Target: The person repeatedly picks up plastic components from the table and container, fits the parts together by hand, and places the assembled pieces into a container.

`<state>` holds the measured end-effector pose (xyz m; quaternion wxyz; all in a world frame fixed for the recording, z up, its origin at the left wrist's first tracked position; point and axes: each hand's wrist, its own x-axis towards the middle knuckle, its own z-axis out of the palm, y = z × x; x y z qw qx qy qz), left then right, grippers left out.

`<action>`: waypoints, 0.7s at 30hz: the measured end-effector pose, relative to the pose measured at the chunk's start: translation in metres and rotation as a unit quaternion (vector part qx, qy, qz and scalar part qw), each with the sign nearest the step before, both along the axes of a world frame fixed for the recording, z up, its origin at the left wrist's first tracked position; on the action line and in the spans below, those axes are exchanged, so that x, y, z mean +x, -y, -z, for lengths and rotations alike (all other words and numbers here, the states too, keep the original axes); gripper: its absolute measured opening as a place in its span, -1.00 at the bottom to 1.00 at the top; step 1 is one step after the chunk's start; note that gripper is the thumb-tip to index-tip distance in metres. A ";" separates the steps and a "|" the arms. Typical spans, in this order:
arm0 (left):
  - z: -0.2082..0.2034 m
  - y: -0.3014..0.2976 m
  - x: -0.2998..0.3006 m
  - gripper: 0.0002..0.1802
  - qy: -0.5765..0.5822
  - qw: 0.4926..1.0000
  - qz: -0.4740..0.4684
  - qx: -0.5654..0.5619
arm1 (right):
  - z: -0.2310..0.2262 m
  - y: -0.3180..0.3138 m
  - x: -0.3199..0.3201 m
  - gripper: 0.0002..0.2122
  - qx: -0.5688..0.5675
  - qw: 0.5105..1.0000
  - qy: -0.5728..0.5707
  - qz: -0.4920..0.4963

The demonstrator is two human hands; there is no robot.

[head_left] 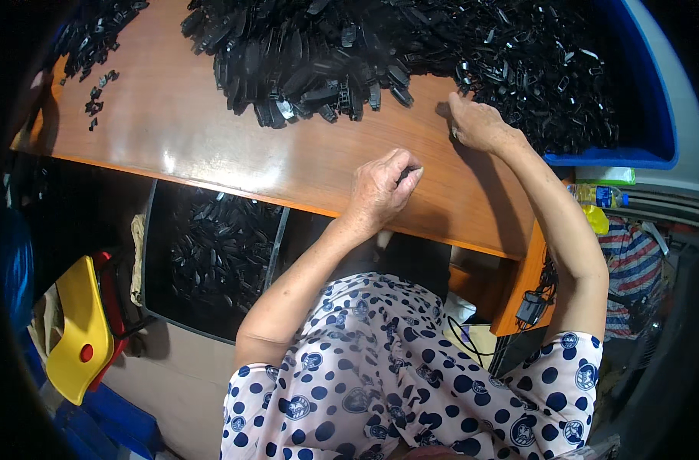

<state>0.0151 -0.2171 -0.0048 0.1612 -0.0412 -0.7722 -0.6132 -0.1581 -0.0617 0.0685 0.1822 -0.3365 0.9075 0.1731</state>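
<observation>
My left hand [383, 188] is closed above the wooden table [311, 165], near its front edge. A small black plastic part [404, 175] shows dark between the thumb and curled fingers; its shape is mostly hidden. Farther right, my right hand [478, 124] reaches to the edge of a heap of small black clips [549, 84]. Its fingertips are pinched together at the heap, and I cannot make out what is in them. Left of that hand lies a large pile of longer black plastic pieces [311, 61].
A blue tray [660, 115] borders the clips at right. More black parts lie at the far left [96, 42]. Below the table edge stands a dark bin [219, 257] of black pieces. A yellow chair [77, 337] is at lower left, and a bottle [601, 195] at right.
</observation>
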 end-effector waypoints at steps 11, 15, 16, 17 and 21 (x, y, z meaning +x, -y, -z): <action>0.001 0.002 -0.001 -0.93 -0.046 0.999 0.009 0.006 | 0.007 0.000 0.010 -0.80 0.024 0.996 -0.074 -0.036; -0.002 0.002 -0.001 -0.92 -0.055 0.998 -0.007 0.018 | 0.008 0.004 0.011 -0.78 0.025 0.990 -0.116 -0.073; -0.003 0.003 -0.001 -0.91 -0.051 0.999 -0.007 0.014 | 0.009 0.005 0.011 -0.79 0.053 0.989 -0.121 -0.068; -0.004 0.003 -0.001 -0.91 -0.047 0.999 -0.007 0.009 | 0.009 0.006 0.011 -0.79 0.040 0.988 -0.128 -0.081; -0.005 0.005 0.000 -0.90 -0.047 0.999 -0.007 0.005 | 0.012 0.011 0.012 -0.83 0.113 0.979 -0.149 -0.076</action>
